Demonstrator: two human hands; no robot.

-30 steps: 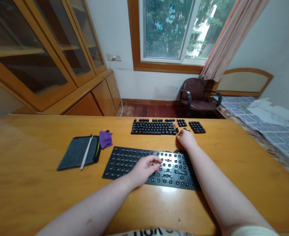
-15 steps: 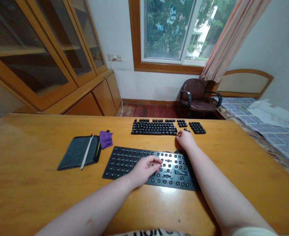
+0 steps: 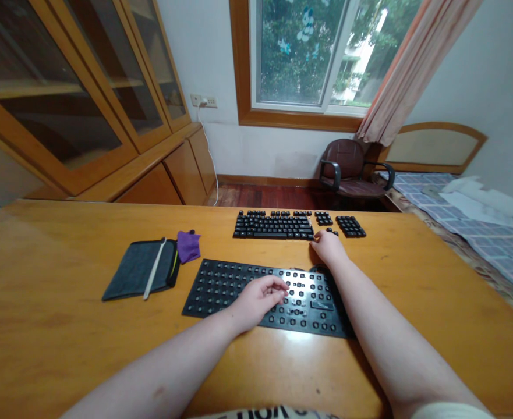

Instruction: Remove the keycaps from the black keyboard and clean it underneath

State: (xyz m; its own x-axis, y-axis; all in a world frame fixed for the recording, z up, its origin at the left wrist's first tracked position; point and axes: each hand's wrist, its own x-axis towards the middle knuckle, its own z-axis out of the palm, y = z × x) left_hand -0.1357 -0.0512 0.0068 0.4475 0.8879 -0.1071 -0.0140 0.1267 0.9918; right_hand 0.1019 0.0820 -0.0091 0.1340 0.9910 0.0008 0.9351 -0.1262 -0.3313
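A black keyboard base (image 3: pixel 221 286), stripped of its keycaps and showing its key switches, lies on the desk in front of me. My left hand (image 3: pixel 256 299) rests over its middle, fingers loosely curled, with a gap between thumb and fingertips and nothing visible in it. Beyond the base, black keycaps (image 3: pixel 273 226) are laid out in keyboard order. My right hand (image 3: pixel 328 247) reaches across the base's right side to the lower right corner of the main block. Its fingertips are pinched at a keycap there, partly hidden by the fingers.
Left of the base lies a dark grey pouch (image 3: pixel 129 270) with a pale slim stick (image 3: pixel 155 270) across it. A purple cloth (image 3: pixel 188 247) lies beside the pouch. The number-pad keycaps (image 3: pixel 351 227) sit near the far edge of the wooden desk (image 3: pixel 64 337). A chair (image 3: pixel 347 166) stands beyond.
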